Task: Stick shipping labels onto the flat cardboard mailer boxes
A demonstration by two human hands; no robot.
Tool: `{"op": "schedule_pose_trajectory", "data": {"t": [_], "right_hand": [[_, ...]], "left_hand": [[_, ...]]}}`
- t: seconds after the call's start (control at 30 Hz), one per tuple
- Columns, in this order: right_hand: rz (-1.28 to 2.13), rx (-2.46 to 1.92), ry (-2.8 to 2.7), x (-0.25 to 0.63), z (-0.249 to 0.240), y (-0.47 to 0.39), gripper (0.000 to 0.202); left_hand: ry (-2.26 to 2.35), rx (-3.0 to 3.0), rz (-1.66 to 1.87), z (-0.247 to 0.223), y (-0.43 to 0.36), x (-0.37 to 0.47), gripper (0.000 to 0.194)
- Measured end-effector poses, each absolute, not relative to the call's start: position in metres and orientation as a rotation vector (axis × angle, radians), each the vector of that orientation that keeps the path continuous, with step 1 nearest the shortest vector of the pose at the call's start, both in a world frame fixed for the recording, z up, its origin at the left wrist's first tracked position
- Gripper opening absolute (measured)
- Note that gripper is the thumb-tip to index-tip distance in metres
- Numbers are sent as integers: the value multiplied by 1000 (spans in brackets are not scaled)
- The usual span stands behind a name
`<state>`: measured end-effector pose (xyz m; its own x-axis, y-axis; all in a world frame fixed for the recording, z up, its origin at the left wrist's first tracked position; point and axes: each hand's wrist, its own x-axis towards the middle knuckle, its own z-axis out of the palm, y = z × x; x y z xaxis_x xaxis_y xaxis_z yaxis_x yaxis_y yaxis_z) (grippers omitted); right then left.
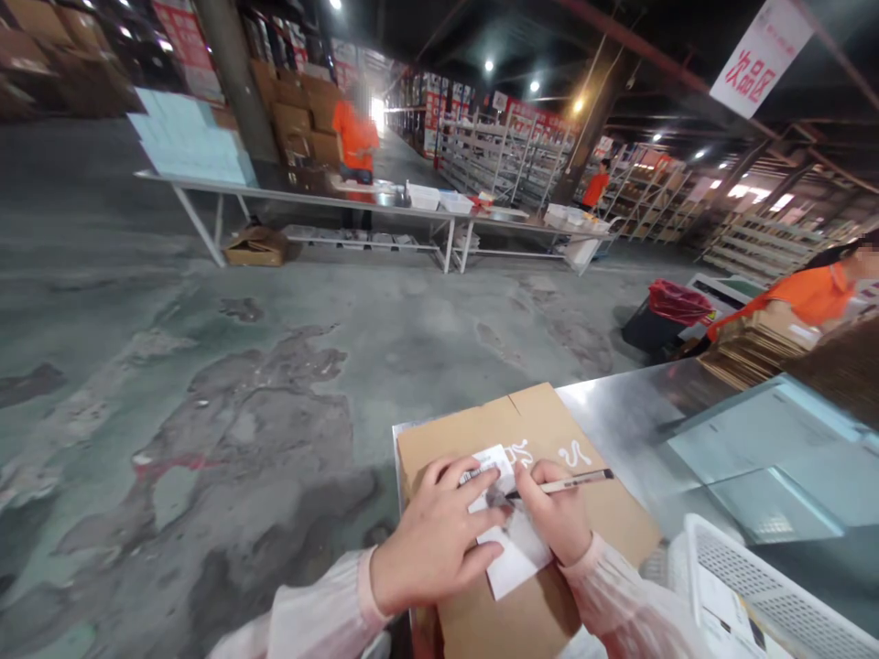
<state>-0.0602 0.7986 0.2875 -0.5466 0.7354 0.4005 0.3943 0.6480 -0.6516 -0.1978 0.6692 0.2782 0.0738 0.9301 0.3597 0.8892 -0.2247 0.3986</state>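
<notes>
My left hand [436, 540] lies with its fingers spread over a white paper slip [512, 572] that bears a barcode near its top. Beneath the slip is a flat brown cardboard piece [604, 513] at the near end of a metal table. In my right hand [559, 526] is a slim pen [569, 482] with a light barrel and a dark end, its tip close to the slip beside a dark smudged patch. White squiggly shapes [573, 453] show on the cardboard above my right hand; whether drawn or laid there, I cannot tell.
To the right are a white plastic basket [775, 586] with papers, pale blue flat packs [783, 448], and a person in orange [817, 293] by stacked cardboard [755, 343]. Beyond stand a lined bin [652, 320] and a long table [281, 188], with a person [357, 133] behind it.
</notes>
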Motion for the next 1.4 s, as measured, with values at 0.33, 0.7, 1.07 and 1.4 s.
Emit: {"op": "schedule_pose_trajectory", "data": {"t": [0.33,0.7,1.07,1.4], "right_hand": [[673,-919,-2193,-60,286,801,43],[701,-887,-2160,-59,286,799,42],[724,-891,-2143,-59,288,799,43],[553,-872,-2161,-56,284,804,44]], "left_hand": [[1918,2246,853,278,669,-198,29],[1900,2236,835,278,669,-198,29],[1907,2253,847,280,670,-198,28],[1901,2238,824,279,669,-198,29]]}}
